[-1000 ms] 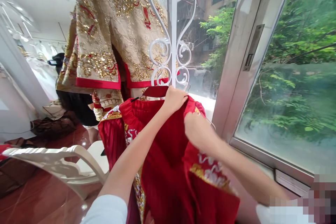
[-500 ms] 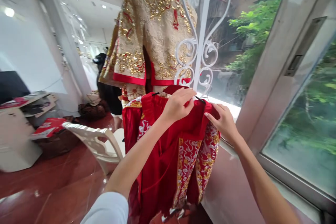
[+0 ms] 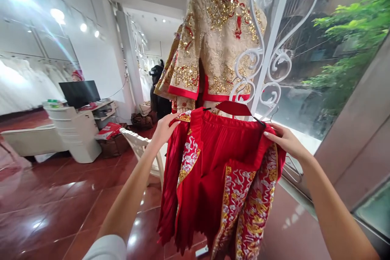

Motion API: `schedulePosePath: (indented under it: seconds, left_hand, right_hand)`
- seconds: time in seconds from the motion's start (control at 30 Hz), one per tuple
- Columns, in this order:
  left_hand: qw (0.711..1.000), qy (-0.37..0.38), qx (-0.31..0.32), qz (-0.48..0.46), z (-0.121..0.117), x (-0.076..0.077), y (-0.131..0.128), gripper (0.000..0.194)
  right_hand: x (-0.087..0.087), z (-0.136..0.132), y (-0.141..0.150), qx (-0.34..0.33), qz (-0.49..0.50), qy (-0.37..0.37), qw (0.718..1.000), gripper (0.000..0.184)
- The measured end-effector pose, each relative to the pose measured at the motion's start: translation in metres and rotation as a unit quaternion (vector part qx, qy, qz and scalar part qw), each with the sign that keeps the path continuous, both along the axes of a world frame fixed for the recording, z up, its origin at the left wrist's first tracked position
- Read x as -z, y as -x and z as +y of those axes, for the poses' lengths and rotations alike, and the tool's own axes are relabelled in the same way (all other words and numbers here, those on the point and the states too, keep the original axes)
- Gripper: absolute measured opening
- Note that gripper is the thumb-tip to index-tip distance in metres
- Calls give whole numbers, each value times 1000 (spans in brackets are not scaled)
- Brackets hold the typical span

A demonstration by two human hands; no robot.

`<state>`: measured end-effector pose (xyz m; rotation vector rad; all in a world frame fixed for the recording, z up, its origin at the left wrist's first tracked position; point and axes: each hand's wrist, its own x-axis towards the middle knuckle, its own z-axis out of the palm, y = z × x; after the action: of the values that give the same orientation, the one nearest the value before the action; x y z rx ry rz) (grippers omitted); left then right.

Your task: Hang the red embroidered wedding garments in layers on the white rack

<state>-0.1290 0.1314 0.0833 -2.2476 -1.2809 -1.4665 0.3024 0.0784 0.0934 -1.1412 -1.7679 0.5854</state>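
Note:
A red pleated skirt (image 3: 210, 187) with white and gold embroidered panels hangs by its waistband from a hanger (image 3: 259, 121), whose dark ends show at the top edge. My left hand (image 3: 164, 131) pinches the skirt's left upper corner, beside an embroidered patch. At the opposite corner, my right hand (image 3: 286, 140) grips the gathered red waistband, thumb in front. Between the hands the waistband is spread wide. A dark red flap (image 3: 234, 108) stands up behind its middle. Behind it hangs a cream jacket (image 3: 219, 44) with gold sequins and red trim.
A white scrolled metal rack (image 3: 265, 57) stands before the window at right. On the left are a white chair (image 3: 137, 142), a desk with a monitor (image 3: 79, 92) and a brown bag (image 3: 114, 146). A person in black (image 3: 157, 93) is farther back. Red tiles cover the floor.
My left hand has moved from the middle of the waistband to the skirt's left corner. My right hand stays at the right corner. The view has turned left, and the skirt is spread wider.

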Motion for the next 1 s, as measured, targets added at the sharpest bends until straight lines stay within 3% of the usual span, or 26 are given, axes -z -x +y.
schedulePosePath:
  seconds: [0.2,0.37,0.43,0.53,0.6,0.67,0.73,0.8,0.9,1.0]
  left_hand:
    - [979,-74,-175,70,-24,6,-30,35]
    - [973,-68,-180,127,-46,37,-45,38]
    - [971,-37,-189,140,-51,40,-47,36]
    - [968,-15,-221,114,-60,22,-61,31]
    - [979,-59,-179,73,-65,0,-84,29]
    - [987,-128,-75,65,-65,-23,-120,30]
    - [977,-175,32,120,-58,-42,-162,31]
    - [959,-186,94,191,-45,-55,-200,33]
    - [950,-173,109,235,-24,-61,-234,30]
    - [956,-164,114,216,-13,-60,-242,27]
  right_hand:
    - [10,-6,15,111,-53,-54,991,42]
    - [1,-21,8,245,-62,-78,964,41]
    - [-4,-25,-4,231,-3,-43,972,43]
    - [-6,-28,-25,96,119,49,987,47]
    - [-3,-29,-34,9,177,95,980,43]
    - [2,-28,-38,-40,200,113,972,42]
    - [6,-27,-36,-76,208,120,968,47]
    - [8,-26,-35,-102,215,122,964,52]
    - [7,-27,-35,-72,218,122,965,50]
    - [2,-34,-32,19,206,78,975,40]
